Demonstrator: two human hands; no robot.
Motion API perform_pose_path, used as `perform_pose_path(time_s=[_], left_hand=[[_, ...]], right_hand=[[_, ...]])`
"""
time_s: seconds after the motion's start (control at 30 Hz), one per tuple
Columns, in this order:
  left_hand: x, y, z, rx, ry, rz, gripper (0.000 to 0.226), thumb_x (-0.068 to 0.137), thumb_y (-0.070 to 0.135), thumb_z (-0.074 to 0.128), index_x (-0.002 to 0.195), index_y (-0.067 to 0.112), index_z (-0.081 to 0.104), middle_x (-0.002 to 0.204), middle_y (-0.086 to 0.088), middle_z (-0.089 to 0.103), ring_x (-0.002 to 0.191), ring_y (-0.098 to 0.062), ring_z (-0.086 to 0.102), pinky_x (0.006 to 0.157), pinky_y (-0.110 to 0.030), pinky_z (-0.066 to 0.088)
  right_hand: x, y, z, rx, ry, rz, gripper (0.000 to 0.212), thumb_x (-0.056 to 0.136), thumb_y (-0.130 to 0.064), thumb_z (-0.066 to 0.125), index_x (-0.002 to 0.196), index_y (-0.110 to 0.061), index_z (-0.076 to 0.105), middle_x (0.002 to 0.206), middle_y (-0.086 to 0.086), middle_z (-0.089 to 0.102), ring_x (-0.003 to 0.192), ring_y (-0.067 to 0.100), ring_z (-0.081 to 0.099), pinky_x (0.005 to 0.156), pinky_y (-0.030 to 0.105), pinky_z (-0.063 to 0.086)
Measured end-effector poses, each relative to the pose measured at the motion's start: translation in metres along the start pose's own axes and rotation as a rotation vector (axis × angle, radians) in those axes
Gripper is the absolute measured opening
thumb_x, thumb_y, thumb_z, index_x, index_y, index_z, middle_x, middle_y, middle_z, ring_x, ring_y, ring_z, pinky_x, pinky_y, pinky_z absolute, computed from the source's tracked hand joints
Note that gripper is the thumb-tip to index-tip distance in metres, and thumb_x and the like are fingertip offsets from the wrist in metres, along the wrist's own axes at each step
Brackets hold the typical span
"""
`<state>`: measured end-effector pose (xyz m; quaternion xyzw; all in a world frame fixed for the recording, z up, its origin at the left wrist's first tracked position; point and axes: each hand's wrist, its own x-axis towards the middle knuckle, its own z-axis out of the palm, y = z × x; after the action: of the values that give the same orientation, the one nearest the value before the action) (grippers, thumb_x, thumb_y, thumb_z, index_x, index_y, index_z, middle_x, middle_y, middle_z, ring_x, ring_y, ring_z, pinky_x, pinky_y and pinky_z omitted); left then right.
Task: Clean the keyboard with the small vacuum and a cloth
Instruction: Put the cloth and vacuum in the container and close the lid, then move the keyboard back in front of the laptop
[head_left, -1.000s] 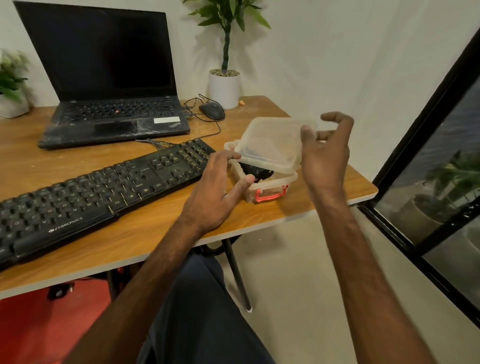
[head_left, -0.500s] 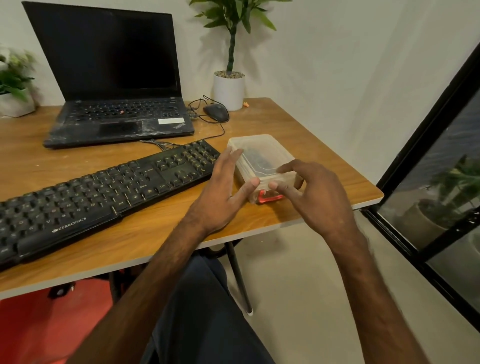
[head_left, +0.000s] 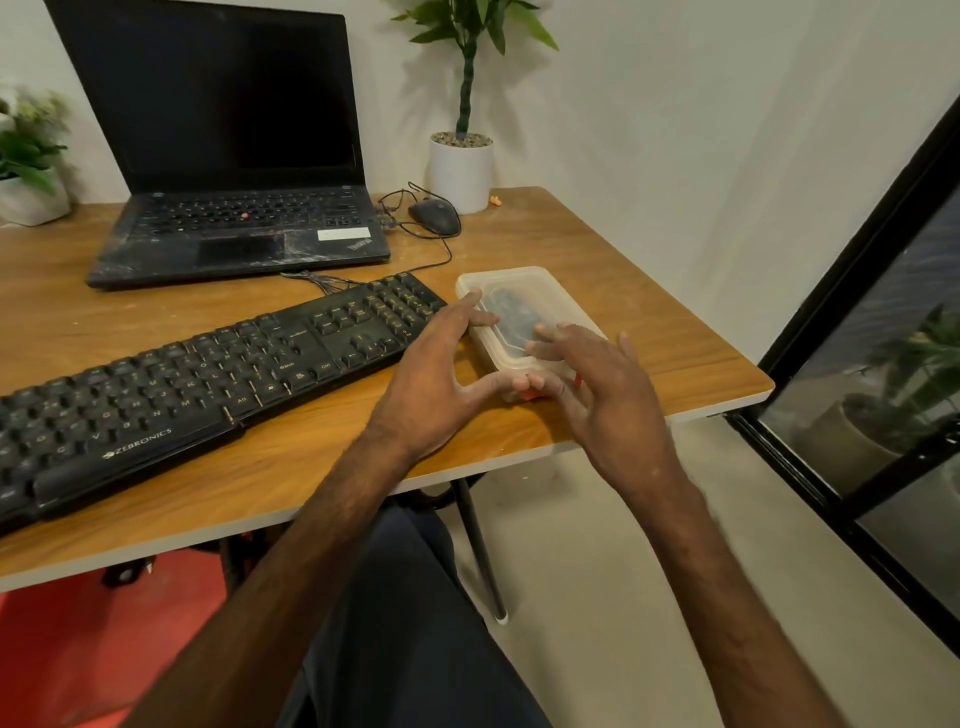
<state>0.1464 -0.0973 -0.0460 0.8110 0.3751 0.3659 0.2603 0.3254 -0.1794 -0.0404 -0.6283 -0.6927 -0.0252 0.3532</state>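
Note:
A black Zebronics keyboard (head_left: 208, 374) lies slanted across the wooden desk (head_left: 649, 322). At its right end stands a clear plastic box (head_left: 519, 283) with its lid on and a red latch (head_left: 531, 396) at the front. A dark object (head_left: 511, 312) shows dimly through the lid; what it is cannot be told. My left hand (head_left: 431, 379) lies against the box's left side, fingers straight, thumb at the front. My right hand (head_left: 597, 389) rests its straight fingers on the lid, thumb near the latch. No cloth is in view.
An open black laptop (head_left: 234, 234) stands behind the keyboard, with a wired mouse (head_left: 434, 215) and a white plant pot (head_left: 460, 166) to its right. A second potted plant (head_left: 31, 171) sits far left. The desk's right corner ends near a black window frame (head_left: 831, 364).
One second ago my right hand held the lid tilted above the open box. The lid came down onto the box, and my right fingers now lie flat on it.

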Motion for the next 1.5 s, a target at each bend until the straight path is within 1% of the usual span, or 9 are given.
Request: perform_pose_path(time_s=[0.13, 0.2, 0.33, 0.4, 0.53, 0.63, 1.1, 1.33, 1.5], left_hand=[[-0.003, 0.004, 0.004, 0.17, -0.035, 0.04, 0.071, 0.09, 0.057, 0.057, 0.149, 0.023, 0.039, 0.165, 0.004, 0.023, 0.151, -0.011, 0.019, 0.117, -0.028, 0.02], [0.0, 0.006, 0.01, 0.348, -0.034, 0.126, 0.061, 0.1, 0.044, 0.052, 0.153, 0.02, 0.035, 0.166, 0.001, 0.022, 0.153, -0.014, 0.015, 0.12, -0.029, 0.012], [0.032, 0.005, 0.027, 0.497, -0.038, 0.162, 0.062, 0.104, 0.017, 0.049, 0.159, 0.013, 0.021, 0.167, -0.006, 0.017, 0.154, -0.018, 0.011, 0.121, -0.027, 0.004], [0.057, 0.001, 0.034, 0.545, -0.038, 0.119, 0.068, 0.101, 0.007, 0.046, 0.16, 0.012, 0.013, 0.169, -0.007, 0.01, 0.155, -0.019, 0.008, 0.123, -0.03, 0.006], [0.115, -0.002, 0.032, 0.594, -0.115, -0.01, 0.074, 0.097, 0.0, 0.047, 0.16, 0.01, 0.01, 0.169, -0.007, 0.007, 0.155, -0.021, 0.007, 0.123, -0.034, 0.012], [0.156, -0.012, 0.025, 0.642, -0.173, -0.063, 0.078, 0.095, 0.004, 0.054, 0.16, 0.011, 0.012, 0.168, -0.007, 0.01, 0.154, -0.023, 0.013, 0.122, -0.039, 0.021], [0.227, -0.056, 0.027, 0.591, -0.177, -0.037, 0.074, 0.092, 0.008, 0.059, 0.155, 0.008, 0.021, 0.161, -0.008, 0.022, 0.148, -0.024, 0.025, 0.12, -0.037, 0.026], [0.225, -0.056, 0.029, 0.726, -0.24, -0.084, 0.076, 0.101, 0.015, 0.045, 0.16, 0.007, -0.003, 0.169, -0.008, -0.005, 0.155, -0.022, -0.001, 0.127, -0.041, 0.006], [0.211, -0.044, 0.028, 0.819, -0.249, -0.046, 0.072, 0.106, 0.025, 0.04, 0.16, 0.007, -0.003, 0.169, -0.009, -0.002, 0.156, -0.022, 0.002, 0.127, -0.043, 0.006]], right_hand=[[-0.004, 0.001, 0.011, -0.068, 0.099, -0.038, 0.038, 0.089, -0.011, 0.068, 0.126, -0.019, 0.062, 0.137, -0.001, 0.059, 0.135, 0.019, 0.046, 0.115, 0.049, 0.028], [0.006, 0.0, 0.015, -0.121, 0.138, -0.016, 0.039, 0.088, -0.005, 0.067, 0.125, -0.016, 0.063, 0.134, 0.002, 0.061, 0.132, 0.022, 0.05, 0.114, 0.049, 0.032], [0.048, 0.015, 0.027, -0.132, 0.091, 0.076, 0.038, 0.092, -0.012, 0.06, 0.13, -0.015, 0.058, 0.132, 0.008, 0.061, 0.13, 0.024, 0.049, 0.112, 0.049, 0.035], [0.079, 0.032, 0.039, -0.119, 0.097, 0.083, 0.033, 0.092, -0.016, 0.059, 0.126, -0.018, 0.057, 0.123, 0.006, 0.063, 0.116, 0.024, 0.055, 0.1, 0.048, 0.046], [0.138, 0.059, 0.066, -0.116, 0.12, 0.108, 0.031, 0.09, -0.023, 0.065, 0.12, -0.025, 0.055, 0.116, -0.001, 0.062, 0.103, 0.018, 0.055, 0.091, 0.04, 0.052], [0.173, 0.074, 0.085, -0.091, 0.127, 0.087, 0.03, 0.09, -0.025, 0.065, 0.118, -0.027, 0.053, 0.117, 0.0, 0.06, 0.104, 0.02, 0.054, 0.092, 0.041, 0.05], [0.243, 0.109, 0.127, -0.102, 0.136, 0.039, 0.038, 0.089, -0.01, 0.063, 0.123, -0.022, 0.05, 0.126, 0.004, 0.06, 0.127, 0.027, 0.045, 0.105, 0.057, 0.037], [0.237, 0.099, 0.122, -0.265, 0.068, 0.068, 0.053, 0.097, -0.026, 0.055, 0.145, -0.024, 0.032, 0.162, 0.001, 0.016, 0.151, 0.019, 0.004, 0.113, 0.068, -0.001], [0.217, 0.077, 0.118, -0.273, 0.22, 0.047, 0.058, 0.09, -0.035, 0.064, 0.14, -0.021, 0.037, 0.153, 0.005, 0.03, 0.142, 0.024, 0.023, 0.112, 0.07, 0.009]])
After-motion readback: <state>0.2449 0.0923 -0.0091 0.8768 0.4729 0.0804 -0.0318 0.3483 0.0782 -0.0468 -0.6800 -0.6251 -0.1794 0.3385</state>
